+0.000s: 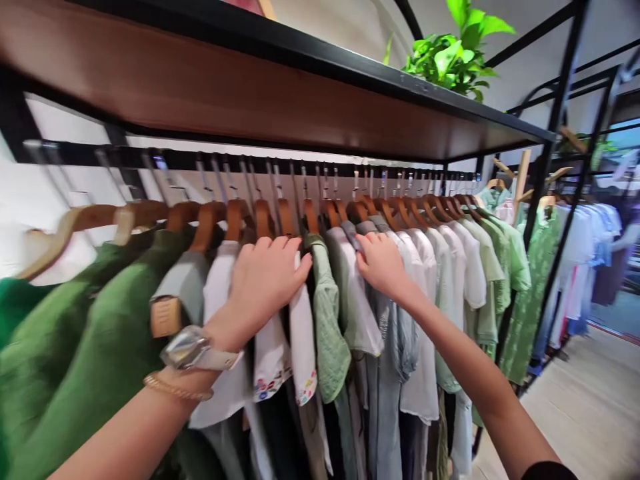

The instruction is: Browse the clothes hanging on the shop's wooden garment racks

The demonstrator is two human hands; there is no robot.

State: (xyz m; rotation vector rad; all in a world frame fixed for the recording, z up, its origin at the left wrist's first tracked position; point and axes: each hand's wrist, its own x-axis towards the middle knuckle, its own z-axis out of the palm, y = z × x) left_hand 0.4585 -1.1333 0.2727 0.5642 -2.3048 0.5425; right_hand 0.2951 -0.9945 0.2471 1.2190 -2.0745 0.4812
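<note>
My left hand (270,270), with a watch (190,348) and a beaded bracelet on its wrist, is closed over the shoulder of a white shirt (303,353) with colourful embroidery at the sleeve end. To its right hangs a light green quilted jacket (327,327). My right hand (383,263) is closed on the shoulder of a grey garment (383,313); its fingertips are partly hidden in the cloth. Between my hands also hangs a pale green top (360,320). All of these are on wooden hangers (310,217).
A black rail (260,160) carries the hangers beneath a brown shelf (240,100). Green garments (125,327) hang at the left, white and green shirts (473,267) at the right. A leafy plant (455,57) sits on the shelf. A black frame post (543,180) stands at right, with another clothes rack beyond.
</note>
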